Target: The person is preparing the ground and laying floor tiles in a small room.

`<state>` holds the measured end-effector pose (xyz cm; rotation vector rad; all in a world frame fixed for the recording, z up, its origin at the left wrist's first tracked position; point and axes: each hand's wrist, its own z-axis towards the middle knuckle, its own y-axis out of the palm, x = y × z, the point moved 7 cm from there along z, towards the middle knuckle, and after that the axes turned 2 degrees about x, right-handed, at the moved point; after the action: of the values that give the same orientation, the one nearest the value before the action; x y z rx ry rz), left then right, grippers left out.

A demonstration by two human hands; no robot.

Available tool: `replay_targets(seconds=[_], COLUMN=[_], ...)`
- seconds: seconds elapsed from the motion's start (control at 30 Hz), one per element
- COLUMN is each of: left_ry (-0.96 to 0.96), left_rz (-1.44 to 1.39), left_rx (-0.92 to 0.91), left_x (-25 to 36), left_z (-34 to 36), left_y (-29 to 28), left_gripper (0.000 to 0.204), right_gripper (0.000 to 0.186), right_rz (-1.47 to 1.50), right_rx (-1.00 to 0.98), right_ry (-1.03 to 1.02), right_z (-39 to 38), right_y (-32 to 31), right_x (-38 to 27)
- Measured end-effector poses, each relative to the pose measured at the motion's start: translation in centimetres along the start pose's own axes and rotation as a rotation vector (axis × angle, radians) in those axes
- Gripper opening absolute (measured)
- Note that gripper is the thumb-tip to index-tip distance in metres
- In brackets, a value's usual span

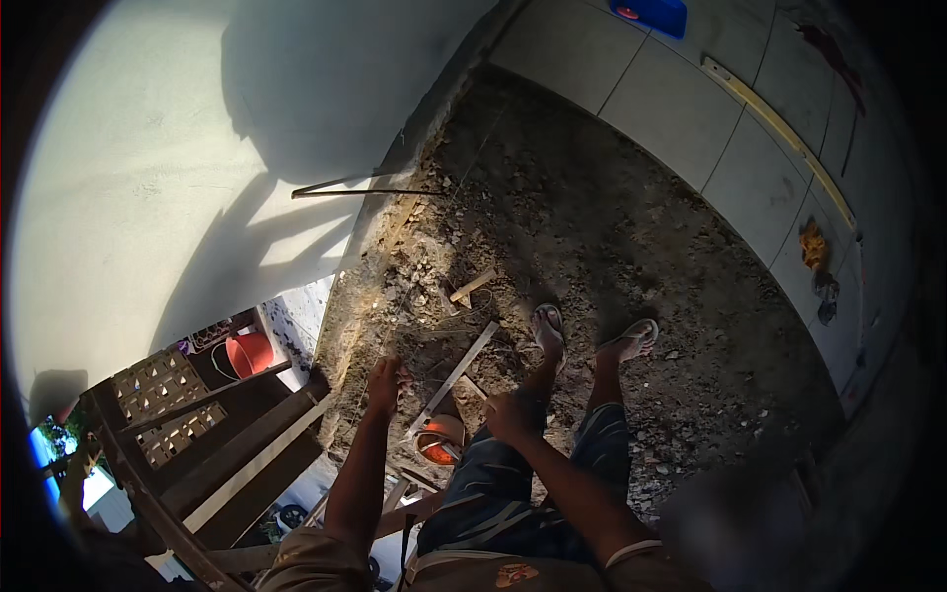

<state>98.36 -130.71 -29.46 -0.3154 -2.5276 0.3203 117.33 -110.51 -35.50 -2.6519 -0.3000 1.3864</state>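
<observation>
Out over the rubble, my left hand (385, 384) is raised with its fingers curled in. Whatever it may hold is too small to make out. My right hand (509, 417) is closed above my right knee, its grip hidden from this angle. A short light stick (474, 387) shows just beside its knuckles; I cannot tell whether the hand touches it. A long pale wooden strip (456, 379) lies aslant on the ground between the two hands. Below it stands an orange bucket (441, 430) with things inside, close to my leg.
Rough soil and rubble (631, 227) lie underfoot, bordered by grey tiles (671, 94). A bent metal bar (367, 190) juts by the pale wall (128, 187). A yellow level (779, 126) and blue tray (651, 14) rest on the tiles. Wooden framing (237, 464) and a red bucket (250, 353) are left.
</observation>
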Motion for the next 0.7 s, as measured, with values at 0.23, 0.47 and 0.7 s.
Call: replay_targets(seconds=[0.23,0.47,0.7], left_ry=[-0.119,0.085,-0.186], left_rz=[0.009,0.575,0.449], left_rx=[0.163,0.098,-0.499], left_x=[-11.7,-21.5,-14.0], left_z=[3.0,6.3,-4.9], left_y=[-3.3,-3.6,11.8], left_gripper=[0.027,0.055,0.068], right_gripper=[0.060,0.048,0.036], right_rz=[-0.226,-0.110,-0.088], right_rx=[-0.158,0.107,0.472], right_ry=[0.201,0.458,0.858], right_z=[-1.9,-5.0,-18.9], right_y=[1.2,-14.7,-25.5], right_x=[5.0,14.3,20.9])
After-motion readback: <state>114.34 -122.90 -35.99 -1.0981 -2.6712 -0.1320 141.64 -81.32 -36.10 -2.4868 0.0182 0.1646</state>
